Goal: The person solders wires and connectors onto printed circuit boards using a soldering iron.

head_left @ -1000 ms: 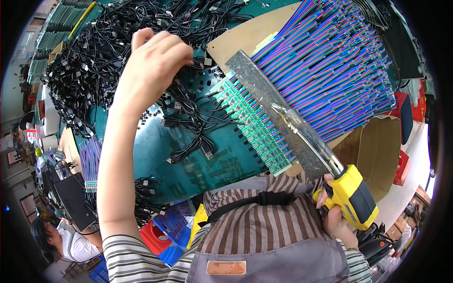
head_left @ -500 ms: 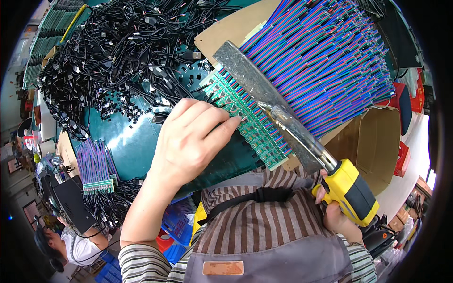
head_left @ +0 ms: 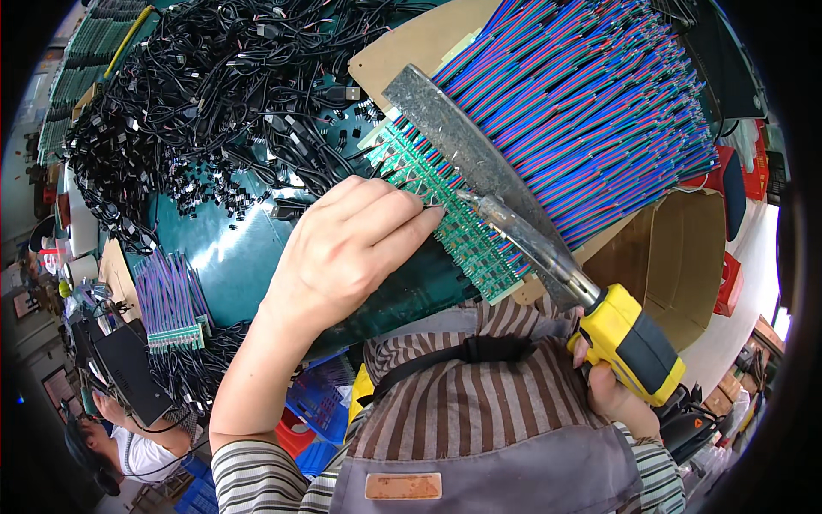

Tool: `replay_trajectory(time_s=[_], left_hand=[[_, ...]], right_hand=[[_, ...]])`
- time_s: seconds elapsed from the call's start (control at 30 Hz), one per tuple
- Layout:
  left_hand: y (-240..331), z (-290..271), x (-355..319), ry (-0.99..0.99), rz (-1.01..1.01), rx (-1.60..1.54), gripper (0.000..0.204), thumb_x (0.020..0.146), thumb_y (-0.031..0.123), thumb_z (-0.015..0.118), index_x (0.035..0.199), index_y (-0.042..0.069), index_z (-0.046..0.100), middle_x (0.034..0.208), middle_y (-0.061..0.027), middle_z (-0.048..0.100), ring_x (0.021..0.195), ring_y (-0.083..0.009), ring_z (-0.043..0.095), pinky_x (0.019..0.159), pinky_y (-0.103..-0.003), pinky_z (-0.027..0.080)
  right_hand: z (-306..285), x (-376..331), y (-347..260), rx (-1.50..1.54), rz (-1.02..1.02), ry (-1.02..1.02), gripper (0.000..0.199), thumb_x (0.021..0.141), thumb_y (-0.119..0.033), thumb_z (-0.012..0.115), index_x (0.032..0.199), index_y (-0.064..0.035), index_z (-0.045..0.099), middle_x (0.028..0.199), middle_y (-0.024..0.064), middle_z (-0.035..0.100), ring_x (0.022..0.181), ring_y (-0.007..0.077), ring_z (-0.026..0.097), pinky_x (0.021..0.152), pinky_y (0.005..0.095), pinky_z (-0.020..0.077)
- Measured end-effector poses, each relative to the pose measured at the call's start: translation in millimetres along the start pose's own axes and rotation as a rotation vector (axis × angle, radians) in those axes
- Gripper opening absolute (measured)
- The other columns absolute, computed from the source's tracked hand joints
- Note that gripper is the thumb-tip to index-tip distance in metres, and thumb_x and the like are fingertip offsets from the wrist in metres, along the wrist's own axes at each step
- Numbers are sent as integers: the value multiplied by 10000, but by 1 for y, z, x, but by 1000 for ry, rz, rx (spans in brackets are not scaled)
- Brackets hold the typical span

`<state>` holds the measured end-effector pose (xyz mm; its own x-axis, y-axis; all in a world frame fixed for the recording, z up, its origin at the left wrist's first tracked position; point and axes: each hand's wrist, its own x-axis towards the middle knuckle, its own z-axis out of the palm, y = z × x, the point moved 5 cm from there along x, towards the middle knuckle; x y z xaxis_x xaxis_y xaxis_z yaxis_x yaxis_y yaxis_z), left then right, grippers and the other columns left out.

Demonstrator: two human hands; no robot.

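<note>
My left hand (head_left: 338,253) is closed in a pinch over a green circuit board panel (head_left: 484,261). A thin dark wire end shows at its fingertips, and most of that wire is hidden under the hand. My right hand (head_left: 615,398) grips a yellow and black soldering gun (head_left: 635,343). The gun's metal tip points up and left, close to the board and a short way right of my left fingertips. A flat grey metal bar (head_left: 467,141) lies across the coloured ribbon wires (head_left: 599,128) along the board's upper right edge.
Black cables (head_left: 214,77) with plugs pile up at the far left. A smaller wired board (head_left: 175,337) sits at the left, by more black cables. An open cardboard box (head_left: 676,257) stands at the right. Another person (head_left: 141,450) works at the lower left.
The soldering gun has shifted slightly left, its tip nearer my left fingertips. My left hand keeps its pinch almost in place. The other person's hand has come up near the head.
</note>
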<state>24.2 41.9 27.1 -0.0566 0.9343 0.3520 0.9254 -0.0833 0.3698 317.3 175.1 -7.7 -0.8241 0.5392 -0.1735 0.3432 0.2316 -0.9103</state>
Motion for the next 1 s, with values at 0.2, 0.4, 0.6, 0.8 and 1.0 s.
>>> replay_trajectory(time_s=[0.2,0.4,0.6,0.8,1.0], left_hand=[[-2,0,0,-5,21,-7,300,696,72,672,991,15,686,889,-46,592,780,-202,586,684,-320,486],[-5,-1,1,-11,-73,-124,328,670,24,727,998,11,712,889,-71,629,793,-252,626,683,-352,503],[-6,0,1,-9,-85,-140,321,680,31,727,999,5,711,889,-77,630,796,-257,630,694,-354,508],[-5,0,1,-15,-81,-131,321,682,41,730,1001,6,711,889,-77,630,796,-255,630,693,-353,507],[-4,1,0,-4,-70,-117,341,676,47,736,1013,7,705,879,-78,628,791,-254,631,688,-358,500]], right_hand=[[6,12,-14,-55,-141,15,310,763,-295,677,863,-2,680,836,135,654,749,314,659,662,370,537],[8,13,-17,-45,-171,62,292,730,-271,686,837,1,673,781,121,638,679,302,644,613,359,518],[9,17,-23,-67,-150,73,300,718,-274,687,830,3,672,768,122,634,661,301,639,602,354,511],[5,9,-16,-62,-257,107,341,750,-300,673,869,20,685,803,137,654,709,312,656,636,364,531],[5,3,-7,-90,-247,77,357,790,-304,656,930,21,699,894,162,688,823,348,687,734,403,563]])
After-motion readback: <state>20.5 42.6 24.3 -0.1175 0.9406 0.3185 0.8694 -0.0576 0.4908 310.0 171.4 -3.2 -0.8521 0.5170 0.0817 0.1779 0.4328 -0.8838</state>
